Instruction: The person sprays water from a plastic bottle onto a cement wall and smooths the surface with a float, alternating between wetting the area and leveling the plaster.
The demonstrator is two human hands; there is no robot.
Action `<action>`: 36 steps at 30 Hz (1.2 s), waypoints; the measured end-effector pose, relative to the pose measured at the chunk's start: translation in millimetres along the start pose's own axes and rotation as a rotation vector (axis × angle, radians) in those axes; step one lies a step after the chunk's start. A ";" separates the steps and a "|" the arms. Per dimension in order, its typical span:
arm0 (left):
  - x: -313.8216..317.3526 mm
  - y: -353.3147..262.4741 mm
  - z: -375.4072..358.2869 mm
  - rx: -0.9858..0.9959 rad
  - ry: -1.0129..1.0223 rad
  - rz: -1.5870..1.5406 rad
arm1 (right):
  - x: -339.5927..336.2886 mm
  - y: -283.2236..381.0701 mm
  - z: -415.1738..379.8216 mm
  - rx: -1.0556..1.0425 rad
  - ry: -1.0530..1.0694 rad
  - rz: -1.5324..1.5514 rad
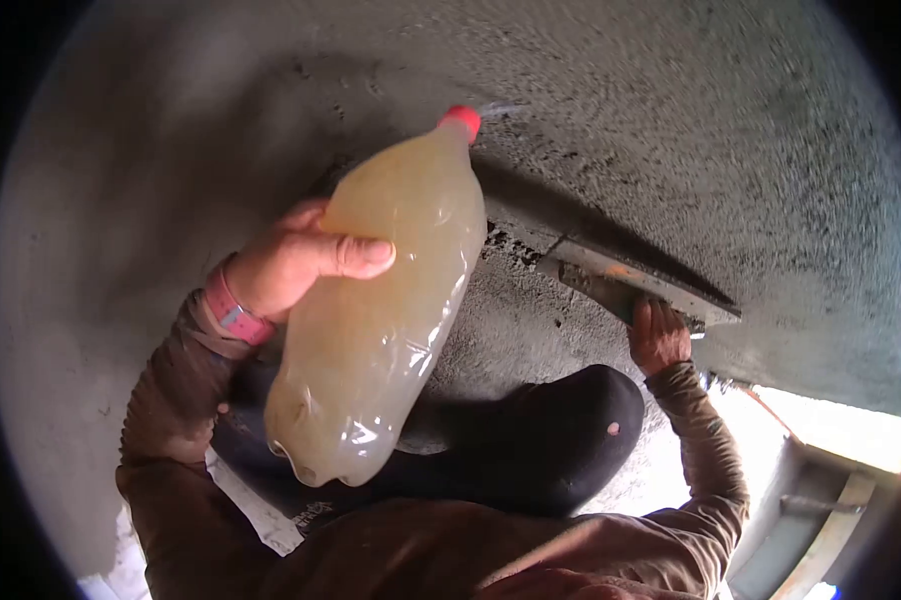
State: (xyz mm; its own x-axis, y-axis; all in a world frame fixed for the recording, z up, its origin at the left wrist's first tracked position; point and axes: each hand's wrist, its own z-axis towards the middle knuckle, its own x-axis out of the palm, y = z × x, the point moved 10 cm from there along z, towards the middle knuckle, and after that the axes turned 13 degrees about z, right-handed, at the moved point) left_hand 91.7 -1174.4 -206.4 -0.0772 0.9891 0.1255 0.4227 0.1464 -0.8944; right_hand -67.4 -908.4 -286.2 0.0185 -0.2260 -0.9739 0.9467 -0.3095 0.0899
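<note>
A large plastic bottle (386, 290) of cloudy yellowish liquid is tilted, its red cap (462, 121) pointing up toward the grey wall. My left hand (306, 262) is wrapped round the bottle's side, thumb across its front. A thin spray leaves the cap toward the wall. At the right, my right hand (659, 335) grips a long flat float (646, 283) by its handle. The float's long edge lies close to the rough wet wall surface (671, 130); whether its whole face touches is unclear.
My bent knees in dark trousers (561, 440) are below the bottle. Grey plastered surface (151, 180) curves round the left and top. At the lower right are a bright opening (841, 425) and a wooden strip (831, 535).
</note>
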 end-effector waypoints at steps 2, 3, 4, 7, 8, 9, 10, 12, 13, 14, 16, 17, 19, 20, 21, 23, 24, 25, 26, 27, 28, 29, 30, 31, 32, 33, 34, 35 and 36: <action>2.0 -24.8 -19.0 0.050 0.023 -0.007 | -11.6 4.0 -8.2 -0.041 -0.058 -0.002; -0.9 -26.2 -20.6 0.052 0.023 -0.025 | -9.4 2.3 -9.7 -0.019 -0.058 -0.008; -2.3 -25.3 -21.3 0.060 0.021 -0.027 | -8.3 1.2 -9.7 0.013 -0.061 -0.011; -6.3 -23.4 -20.1 0.130 0.028 0.234 | -14.1 7.5 -0.3 0.045 -0.156 -0.060; -9.7 -19.3 -19.7 0.131 0.038 0.239 | -11.0 10.9 4.3 0.055 -0.158 -0.064; -8.6 -11.5 -19.2 0.113 0.086 0.243 | -10.3 10.2 10.9 0.081 -0.189 -0.074; -6.2 -4.0 -19.7 0.101 0.133 0.241 | -12.5 7.6 20.5 0.102 -0.218 -0.090; -14.8 1.9 -28.2 0.215 0.099 0.161 | -18.3 2.1 54.5 0.225 -0.258 -0.098; -21.3 -1.2 -37.4 0.312 0.028 0.139 | -25.5 12.7 72.1 0.222 -0.355 -0.082; -32.5 -5.7 -43.0 0.407 -0.052 0.110 | -35.0 30.3 94.2 0.171 -0.432 -0.122; -44.3 4.9 -46.5 0.363 -0.016 0.083 | -28.0 42.5 146.9 0.336 -0.328 0.236; -47.6 6.8 -45.1 0.349 0.009 0.078 | -21.2 61.8 167.2 0.226 -0.390 0.270; -55.6 11.5 -41.6 0.308 -0.044 0.038 | 20.6 86.8 204.0 0.168 -0.286 0.266; -61.4 15.0 -42.2 0.277 -0.115 0.000 | 17.8 123.0 213.7 -0.061 -0.332 -0.137; -68.3 17.6 -44.4 0.272 -0.217 -0.004 | 47.9 122.5 218.6 -0.023 -0.179 -0.089; -78.5 17.7 -54.1 0.271 -0.263 0.004 | 97.3 101.1 196.6 0.009 -0.119 -0.092; -91.4 22.9 -65.1 0.261 -0.347 -0.008 | 108.9 89.3 176.4 0.009 -0.129 -0.115; -94.7 28.0 -76.8 0.276 -0.343 -0.017 | 118.6 73.3 153.6 0.024 -0.094 -0.135; -107.6 31.7 -92.9 0.323 -0.426 -0.059 | 118.8 56.2 128.7 0.042 -0.062 -0.156; -118.9 35.7 -107.0 0.369 -0.511 -0.103 | 102.0 43.1 101.6 0.047 -0.119 -0.193; -121.8 40.4 -114.5 0.387 -0.514 -0.113 | 85.7 30.2 83.8 0.045 -0.178 -0.227; -128.9 48.0 -124.3 0.414 -0.548 -0.247 | 55.6 19.9 76.0 0.076 -0.264 -0.198; -135.6 57.3 -131.1 0.427 -0.577 -0.383 | 19.0 20.1 73.4 0.113 -0.340 -0.165; -139.8 65.3 -134.3 0.396 -0.584 -0.435 | -9.0 25.1 80.7 0.151 -0.376 -0.198; -143.0 71.7 -135.3 0.370 -0.580 -0.446 | -38.6 28.7 91.2 0.189 -0.407 -0.231; -146.9 75.9 -133.0 0.363 -0.573 -0.464 | -72.0 36.5 108.1 0.267 -0.493 -0.209; -150.1 78.3 -130.6 0.361 -0.566 -0.478 | -98.2 49.1 129.0 0.345 -0.587 -0.186; -153.2 80.0 -127.3 0.359 -0.563 -0.471 | -115.8 66.6 151.9 0.264 -0.660 -0.049; -156.0 83.4 -120.7 0.348 -0.564 -0.462 | -123.4 79.0 170.0 0.185 -0.738 0.084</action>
State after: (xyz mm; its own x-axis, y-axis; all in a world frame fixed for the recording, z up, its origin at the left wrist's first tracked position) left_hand 248.0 -1314.7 -248.7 -0.6590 0.6588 0.3628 -0.0613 0.4337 -0.8990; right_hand -49.6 -1061.9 -123.5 -0.1929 -0.7938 -0.5768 0.8811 -0.3988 0.2542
